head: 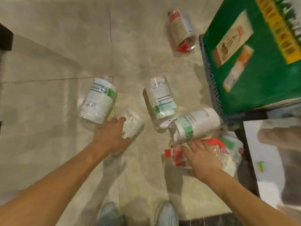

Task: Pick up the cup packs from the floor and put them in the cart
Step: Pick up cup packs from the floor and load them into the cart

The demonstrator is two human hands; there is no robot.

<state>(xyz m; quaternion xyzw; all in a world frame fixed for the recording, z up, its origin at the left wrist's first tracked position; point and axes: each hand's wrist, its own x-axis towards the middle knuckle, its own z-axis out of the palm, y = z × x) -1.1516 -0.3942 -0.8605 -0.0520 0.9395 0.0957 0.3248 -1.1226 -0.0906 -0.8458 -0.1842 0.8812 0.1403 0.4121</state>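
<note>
Several plastic-wrapped cup packs lie on the tiled floor. My left hand [112, 136] curls around a small white pack [132, 123] below a larger white-and-green pack [97, 101]. My right hand [202, 159] lies flat on a red-and-white pack [226, 147], fingers spread. Another white pack [197, 124] rests just above that hand, and one more [160, 97] lies in the middle. A red-and-brown pack [180, 32] sits farther away. The image is motion-blurred.
A green box [254, 54] sits on a dark ribbed cart edge [211, 75] at the upper right. A white surface [268, 160] stands at the right. My two shoes [138, 214] are at the bottom. A dark object [4, 38] is at the left edge.
</note>
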